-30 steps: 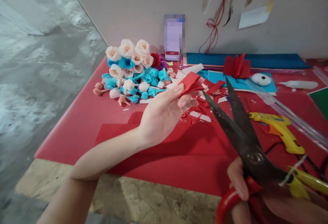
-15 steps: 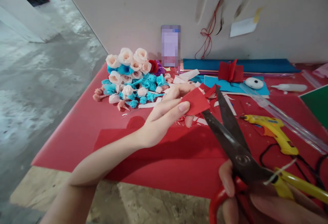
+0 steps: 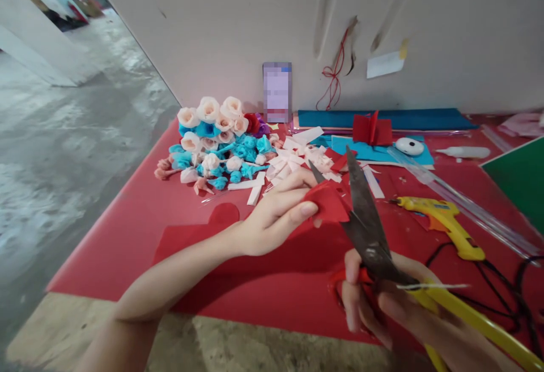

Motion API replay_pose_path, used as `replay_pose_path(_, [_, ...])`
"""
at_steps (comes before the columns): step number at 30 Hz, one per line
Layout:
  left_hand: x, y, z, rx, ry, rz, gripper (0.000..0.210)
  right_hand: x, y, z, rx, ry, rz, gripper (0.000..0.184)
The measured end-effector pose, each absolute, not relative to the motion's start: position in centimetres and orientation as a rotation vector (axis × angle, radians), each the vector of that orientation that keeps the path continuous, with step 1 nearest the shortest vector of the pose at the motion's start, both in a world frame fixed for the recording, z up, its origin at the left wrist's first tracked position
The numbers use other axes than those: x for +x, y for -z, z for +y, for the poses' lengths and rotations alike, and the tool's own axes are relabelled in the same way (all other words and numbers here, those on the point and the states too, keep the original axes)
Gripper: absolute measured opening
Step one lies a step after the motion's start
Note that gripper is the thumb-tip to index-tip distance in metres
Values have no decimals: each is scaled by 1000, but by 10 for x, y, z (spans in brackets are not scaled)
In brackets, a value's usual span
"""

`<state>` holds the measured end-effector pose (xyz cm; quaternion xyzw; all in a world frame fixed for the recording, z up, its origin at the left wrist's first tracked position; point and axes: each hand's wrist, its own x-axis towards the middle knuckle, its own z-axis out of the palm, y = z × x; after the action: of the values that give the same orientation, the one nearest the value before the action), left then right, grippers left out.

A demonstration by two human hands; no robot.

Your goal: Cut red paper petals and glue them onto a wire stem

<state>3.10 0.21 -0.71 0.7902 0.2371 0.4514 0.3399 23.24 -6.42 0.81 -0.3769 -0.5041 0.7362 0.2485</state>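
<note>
My left hand pinches a small folded piece of red paper between thumb and fingers, above the table. My right hand grips large dark-bladed scissors by their handles, one red and one yellow, with a white string tied near the yellow one. The scissor blades stand apart with the red paper between them; one blade passes partly behind it, and its tip shows above the paper. Below my hands lies a larger red sheet.
Paper flowers are heaped at the back left, beside pale paper scraps. A phone leans on the wall. On the right lie a yellow glue gun with its cord, clear plastic strips, and a white bottle.
The scissors have moved left and farther away, bringing their blades around the red paper. My left hand sits slightly lower in the view, which has shifted a little.
</note>
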Motion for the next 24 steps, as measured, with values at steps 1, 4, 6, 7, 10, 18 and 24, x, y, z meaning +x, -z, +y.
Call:
replay_pose_path(1, [31,7,3,2081,-1189,600,32,233,-10,-63,-1028,-2016,-1366,40])
replay_pose_path(4, [31,6,6,2137,-1195,551,31,236,-13,-63,-1073,-1982,-1399,34])
replay_pose_path(6, [30,5,8,2173,-1196,520,32,235,-15,-63,-1104,-1918,-1448,34])
replay_pose_path(7, [30,5,8,2190,-1197,510,32,234,-15,-63,-1111,-1889,-1464,34])
replay_pose_path(10, [29,5,9,2219,-1189,494,32,232,-15,-64,-1132,-1850,-1474,36])
replay_pose_path(18, [26,6,11,2206,-1129,469,31,230,-14,-69,-1257,-1909,-1365,40])
replay_pose_path(24, [25,8,15,2213,-1116,480,30,232,-15,-64,-1282,-1851,-1421,44])
